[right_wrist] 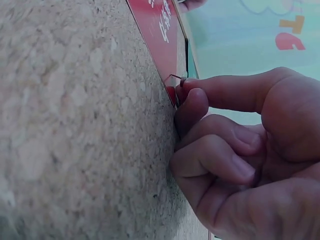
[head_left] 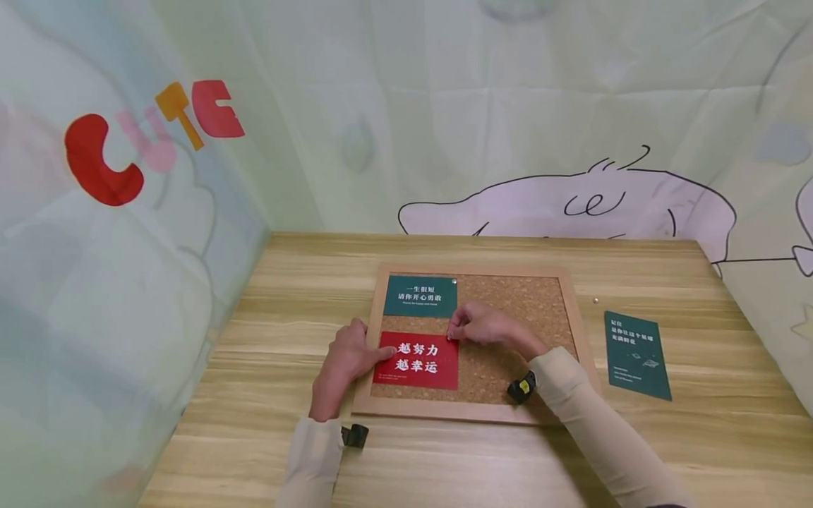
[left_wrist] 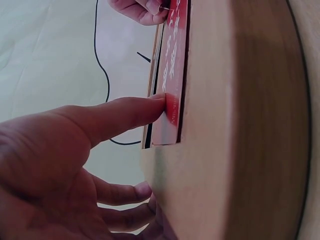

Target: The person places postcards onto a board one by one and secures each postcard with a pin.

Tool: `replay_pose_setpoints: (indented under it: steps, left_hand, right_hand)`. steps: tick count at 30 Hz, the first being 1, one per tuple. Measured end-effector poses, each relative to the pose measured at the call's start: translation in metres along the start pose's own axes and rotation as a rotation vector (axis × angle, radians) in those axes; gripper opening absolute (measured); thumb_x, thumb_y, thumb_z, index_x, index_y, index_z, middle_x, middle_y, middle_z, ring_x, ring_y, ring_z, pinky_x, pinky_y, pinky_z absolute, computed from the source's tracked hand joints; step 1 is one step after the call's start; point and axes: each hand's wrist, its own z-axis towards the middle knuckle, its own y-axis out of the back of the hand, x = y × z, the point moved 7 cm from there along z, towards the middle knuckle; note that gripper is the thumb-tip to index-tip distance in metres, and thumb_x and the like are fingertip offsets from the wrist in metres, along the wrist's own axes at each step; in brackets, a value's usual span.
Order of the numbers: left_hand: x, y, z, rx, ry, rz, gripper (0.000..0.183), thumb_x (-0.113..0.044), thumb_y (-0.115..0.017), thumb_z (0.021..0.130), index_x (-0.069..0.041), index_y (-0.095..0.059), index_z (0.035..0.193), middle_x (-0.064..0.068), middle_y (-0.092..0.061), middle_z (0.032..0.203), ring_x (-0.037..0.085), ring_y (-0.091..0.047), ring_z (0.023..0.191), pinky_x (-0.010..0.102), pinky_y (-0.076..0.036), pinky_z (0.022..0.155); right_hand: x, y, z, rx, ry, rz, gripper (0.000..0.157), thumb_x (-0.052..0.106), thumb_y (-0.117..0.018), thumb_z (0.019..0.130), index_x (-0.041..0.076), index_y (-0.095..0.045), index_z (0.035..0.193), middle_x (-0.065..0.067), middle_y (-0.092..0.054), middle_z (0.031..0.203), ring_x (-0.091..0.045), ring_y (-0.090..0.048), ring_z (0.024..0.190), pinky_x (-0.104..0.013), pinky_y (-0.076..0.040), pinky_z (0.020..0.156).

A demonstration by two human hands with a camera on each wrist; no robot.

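On the table lies a wood-framed cork board [head_left: 514,317] bearing a red card [head_left: 427,361] with white lettering. My left hand [head_left: 346,360] grips the board's left frame; its thumb presses on the left edge of the red card, and its other fingers lie along the outer side. Between thumb and forefinger my right hand [head_left: 479,323] pinches a pushpin [right_wrist: 183,80], whose thin needle points at the card's upper right corner. A green card [head_left: 419,296] sits above the red one, with another pin [head_left: 454,281] at its upper right corner.
To the right of the board, a second green card [head_left: 637,355] lies on the wood-grain table [head_left: 279,331]. A loose pin [head_left: 595,300] rests between board and card. Printed cloth walls stand at the table's back and sides.
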Motion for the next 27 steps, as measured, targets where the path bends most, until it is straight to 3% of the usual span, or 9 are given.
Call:
replay_pose_setpoints:
  steps: [10, 16, 21, 27]
  left_hand:
    - [0.001, 0.000, 0.002, 0.006, 0.016, 0.000, 0.055, -0.027, -0.085, 0.087, 0.001, -0.050, 0.120, 0.016, -0.060, 0.100, 0.029, -0.067, 0.088, 0.039, -0.062, 0.073]
    - [0.001, -0.001, 0.002, 0.010, 0.014, 0.004, 0.054, -0.027, -0.084, 0.088, 0.001, -0.050, 0.119, 0.015, -0.060, 0.100, 0.029, -0.067, 0.087, 0.039, -0.062, 0.073]
    - [0.002, -0.001, 0.001, 0.017, 0.010, 0.002, 0.054, -0.027, -0.084, 0.088, 0.002, -0.050, 0.120, 0.016, -0.060, 0.100, 0.029, -0.067, 0.087, 0.040, -0.062, 0.073]
    - [0.000, -0.001, 0.001, 0.015, 0.009, -0.002, 0.055, -0.027, -0.084, 0.088, 0.002, -0.050, 0.120, 0.016, -0.060, 0.101, 0.029, -0.068, 0.088, 0.040, -0.062, 0.074]
  right_hand:
    - [-0.002, 0.001, -0.003, 0.010, -0.031, 0.096, 0.016, 0.014, -0.063, 0.103, 0.003, -0.072, 0.095, -0.002, -0.058, 0.075, -0.011, -0.044, 0.056, -0.023, -0.034, 0.050]
    - [-0.004, 0.000, -0.003, 0.049, -0.003, 0.117, 0.006, 0.007, -0.068, 0.098, 0.003, -0.072, 0.098, -0.005, -0.065, 0.081, -0.011, -0.046, 0.058, -0.023, -0.035, 0.050]
    - [-0.001, -0.002, -0.003, 0.049, 0.057, 0.037, 0.005, 0.008, -0.076, 0.094, 0.006, -0.073, 0.097, -0.005, -0.066, 0.080, -0.013, -0.051, 0.063, -0.024, -0.040, 0.053]
    - [0.007, -0.002, -0.004, 0.028, 0.126, -0.046, 0.003, 0.009, -0.074, 0.097, 0.007, -0.075, 0.098, -0.004, -0.064, 0.080, -0.018, -0.055, 0.072, -0.029, -0.044, 0.064]
